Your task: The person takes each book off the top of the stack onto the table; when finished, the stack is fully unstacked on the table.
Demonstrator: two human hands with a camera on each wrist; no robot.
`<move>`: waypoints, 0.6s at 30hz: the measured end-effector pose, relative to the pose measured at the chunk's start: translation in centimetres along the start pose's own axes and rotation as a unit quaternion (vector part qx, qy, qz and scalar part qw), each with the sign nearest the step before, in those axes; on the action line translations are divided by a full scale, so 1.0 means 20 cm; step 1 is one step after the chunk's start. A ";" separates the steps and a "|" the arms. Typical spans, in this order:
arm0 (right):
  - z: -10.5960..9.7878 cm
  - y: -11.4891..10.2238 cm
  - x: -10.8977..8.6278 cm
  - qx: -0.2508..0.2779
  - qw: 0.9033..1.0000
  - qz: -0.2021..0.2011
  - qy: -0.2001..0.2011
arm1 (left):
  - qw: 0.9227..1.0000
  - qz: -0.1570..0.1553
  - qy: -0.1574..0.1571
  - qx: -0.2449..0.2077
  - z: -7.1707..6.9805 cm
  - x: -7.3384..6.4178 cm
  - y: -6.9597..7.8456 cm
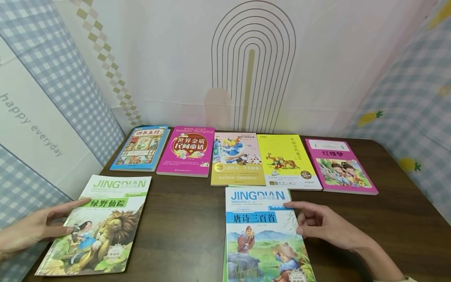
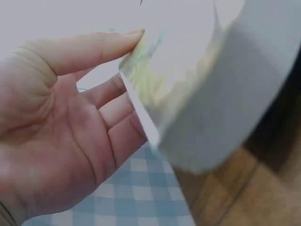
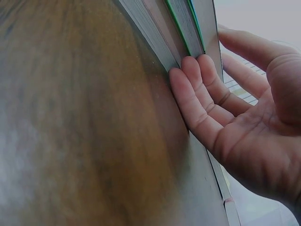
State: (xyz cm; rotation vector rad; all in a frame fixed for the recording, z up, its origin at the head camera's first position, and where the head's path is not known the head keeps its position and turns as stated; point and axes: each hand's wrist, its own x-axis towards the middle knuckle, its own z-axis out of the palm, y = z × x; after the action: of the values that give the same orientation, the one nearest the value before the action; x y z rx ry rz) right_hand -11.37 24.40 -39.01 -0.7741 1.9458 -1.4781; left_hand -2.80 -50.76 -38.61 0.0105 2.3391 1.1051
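Note:
At the left, my left hand (image 1: 38, 229) grips the edge of a children's book (image 1: 105, 235) with a green title band and a lion on its cover. In the left wrist view, the thumb of the left hand (image 2: 66, 122) lies on the cover and the fingers are behind the book (image 2: 188, 80). My right hand (image 1: 327, 225) touches the right side of a stack topped by a book (image 1: 264, 239) with a blue title band and two painted figures. Seen from the right wrist, fingertips of the right hand (image 3: 235, 108) rest against the page edges of the stacked books (image 3: 181, 28).
Along the back of the dark wooden table (image 1: 183, 231) lies a row: a blue book (image 1: 141, 149), a magenta book (image 1: 186, 152), a pink-and-yellow book (image 1: 237, 160), a yellow book (image 1: 289, 162) and a purple book (image 1: 341, 166). Patterned cloth (image 1: 169, 58) hangs behind.

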 end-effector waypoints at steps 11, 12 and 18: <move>0.01 0.01 0.00 0.001 1.000 -0.023 -0.001 | 0.996 0.083 -0.034 -0.029 0.01 -0.03 0.05; 0.01 0.01 0.00 0.001 1.000 -0.023 0.000 | 0.995 0.086 -0.033 -0.025 0.01 -0.03 0.06; 0.01 0.00 0.00 -0.003 1.000 -0.011 0.005 | 0.997 0.026 0.037 0.066 0.02 -0.02 0.09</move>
State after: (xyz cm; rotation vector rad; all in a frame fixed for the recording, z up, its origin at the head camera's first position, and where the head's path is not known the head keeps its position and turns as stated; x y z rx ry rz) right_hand -11.20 24.26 -39.17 -0.7936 1.9547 -1.4924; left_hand -2.60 -49.47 -37.29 0.0798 2.4860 0.9893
